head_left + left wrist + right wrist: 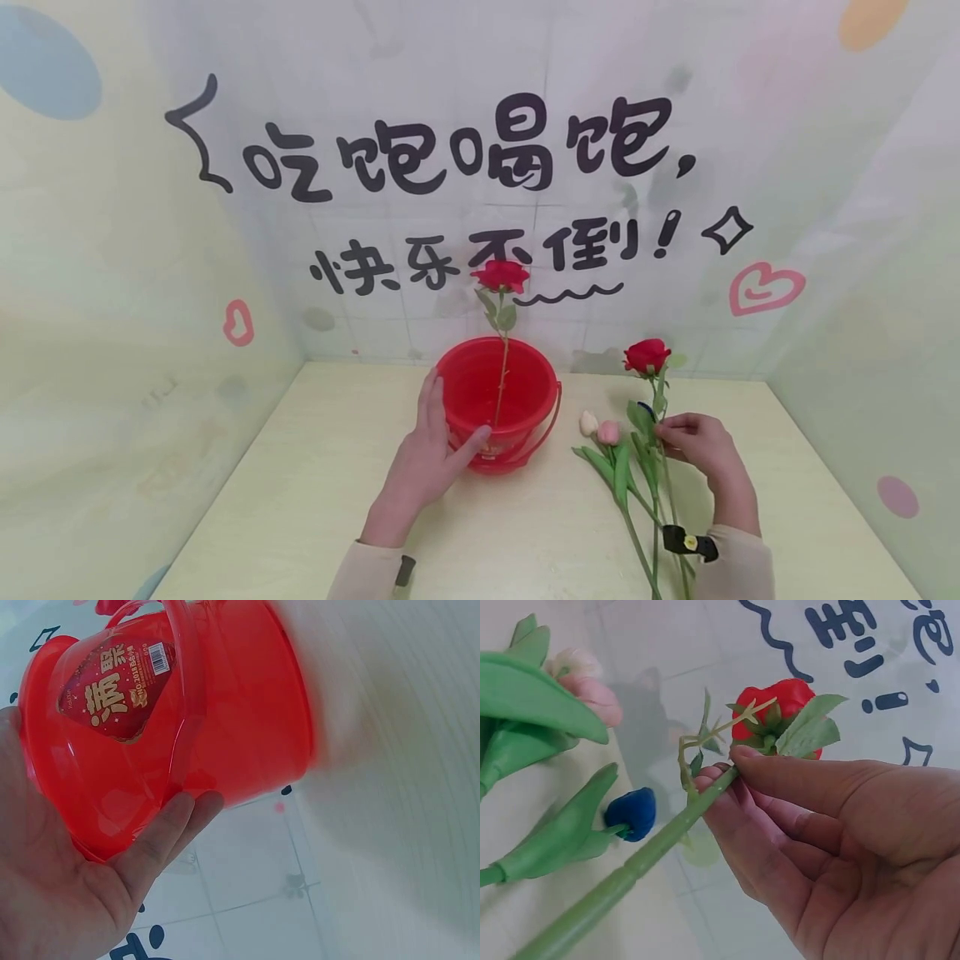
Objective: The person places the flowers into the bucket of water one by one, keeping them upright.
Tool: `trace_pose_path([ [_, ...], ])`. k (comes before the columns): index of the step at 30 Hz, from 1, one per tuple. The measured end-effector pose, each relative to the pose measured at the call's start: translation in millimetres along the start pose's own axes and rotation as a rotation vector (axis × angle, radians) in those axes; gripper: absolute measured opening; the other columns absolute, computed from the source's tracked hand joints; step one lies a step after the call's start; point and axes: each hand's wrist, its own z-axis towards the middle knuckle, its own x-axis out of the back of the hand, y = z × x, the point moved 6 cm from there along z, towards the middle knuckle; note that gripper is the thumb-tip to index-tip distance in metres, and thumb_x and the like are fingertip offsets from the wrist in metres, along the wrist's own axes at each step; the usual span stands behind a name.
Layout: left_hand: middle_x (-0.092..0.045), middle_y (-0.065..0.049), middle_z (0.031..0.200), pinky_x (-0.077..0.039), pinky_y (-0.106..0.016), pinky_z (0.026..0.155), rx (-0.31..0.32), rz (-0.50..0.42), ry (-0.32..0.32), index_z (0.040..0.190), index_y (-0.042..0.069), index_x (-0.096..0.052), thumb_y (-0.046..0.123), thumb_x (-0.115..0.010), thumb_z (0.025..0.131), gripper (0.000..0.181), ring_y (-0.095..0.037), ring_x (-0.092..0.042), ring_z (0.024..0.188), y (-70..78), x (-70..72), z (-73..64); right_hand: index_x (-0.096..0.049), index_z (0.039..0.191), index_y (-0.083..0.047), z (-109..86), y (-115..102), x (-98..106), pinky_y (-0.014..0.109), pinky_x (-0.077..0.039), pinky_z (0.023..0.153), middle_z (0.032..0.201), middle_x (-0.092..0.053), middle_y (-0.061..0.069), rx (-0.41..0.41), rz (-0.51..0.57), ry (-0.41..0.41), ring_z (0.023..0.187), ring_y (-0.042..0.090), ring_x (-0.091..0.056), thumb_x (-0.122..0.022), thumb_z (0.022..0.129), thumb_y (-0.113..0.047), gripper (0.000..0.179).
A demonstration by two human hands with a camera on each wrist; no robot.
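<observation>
A red plastic bucket (487, 454) with a handle stands on the table, and one red rose (502, 275) leans upright inside it. My left hand (423, 458) holds the bucket from its near left side, thumb at the front rim and fingers along the outer wall. In the left wrist view the fingertips rest on the bucket wall (240, 697). My right hand (701, 446) pinches the green stem (630, 870) of a second red rose (647, 357) between thumb and fingers. That bloom stands above the hand, to the right of the bucket.
A pink tulip (609, 432) and a pale tulip (588, 422) lie beside the right hand, with a blue flower (632, 814) among green leaves. Their long stems reach toward the table's near edge. Printed sheeting (405, 75) walls the back and both sides.
</observation>
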Motion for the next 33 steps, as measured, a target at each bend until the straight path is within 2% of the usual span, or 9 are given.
trace_pose_path([
  [6,-0.038,-0.005,0.163,-0.064,-0.042,0.082,0.007,0.001,0.001,0.171,0.024,-0.002,0.061,-0.081,0.085,0.123,-0.025,-0.060,0.124,-0.2,-0.7,0.5,-0.058,0.127,0.019,-8.5,-15.9,9.1,0.030,-0.063,0.079,0.100,-0.073,0.011,0.051,0.036,0.041,0.081,0.009,-0.071,-0.067,0.105,-0.011,0.039],
  [12,-0.035,-0.001,0.164,-0.064,-0.042,0.084,0.000,-0.016,-0.006,0.171,0.026,-0.001,0.062,-0.081,0.085,0.122,-0.023,-0.056,0.131,1.1,-3.9,2.7,-0.057,0.131,0.017,-17.1,-36.7,15.8,0.025,-0.062,0.080,0.101,-0.073,0.009,0.102,0.087,0.098,0.083,0.005,-0.071,-0.066,0.105,-0.012,0.040],
  [18,-0.038,-0.005,0.163,-0.064,-0.043,0.083,0.021,-0.002,-0.009,0.171,0.024,-0.002,0.061,-0.081,0.085,0.123,-0.026,-0.060,0.126,0.4,-1.4,-0.6,-0.057,0.134,0.015,-16.2,-43.8,3.7,0.025,-0.062,0.083,0.105,-0.072,0.008,0.099,0.143,0.087,0.088,0.005,-0.072,-0.065,0.106,-0.013,0.040],
  [24,-0.037,-0.005,0.164,-0.064,-0.042,0.084,0.002,-0.005,-0.006,0.171,0.023,-0.003,0.060,-0.082,0.085,0.122,-0.026,-0.057,0.130,-1.1,-0.7,-1.9,-0.059,0.133,0.014,-14.5,-50.2,-5.9,0.023,-0.061,0.082,0.105,-0.073,0.009,0.122,0.164,0.092,0.087,0.005,-0.072,-0.066,0.105,-0.013,0.040],
  [29,-0.036,-0.001,0.163,-0.064,-0.041,0.084,-0.001,0.000,-0.005,0.171,0.025,-0.003,0.064,-0.079,0.086,0.120,-0.024,-0.057,0.130,-1.4,-0.5,-1.0,-0.060,0.131,0.012,-14.1,-67.0,-9.3,0.021,-0.060,0.082,0.106,-0.073,0.010,0.168,0.152,0.109,0.089,0.007,-0.073,-0.068,0.105,-0.020,0.042],
  [33,-0.036,-0.001,0.163,-0.064,-0.041,0.084,0.001,0.000,-0.002,0.171,0.025,-0.003,0.065,-0.078,0.086,0.120,-0.024,-0.058,0.130,-1.9,0.3,-0.7,-0.060,0.132,0.011,-11.1,-84.6,-10.6,0.021,-0.060,0.083,0.107,-0.073,0.008,0.207,0.185,0.117,0.088,0.003,-0.073,-0.069,0.105,-0.022,0.044],
])
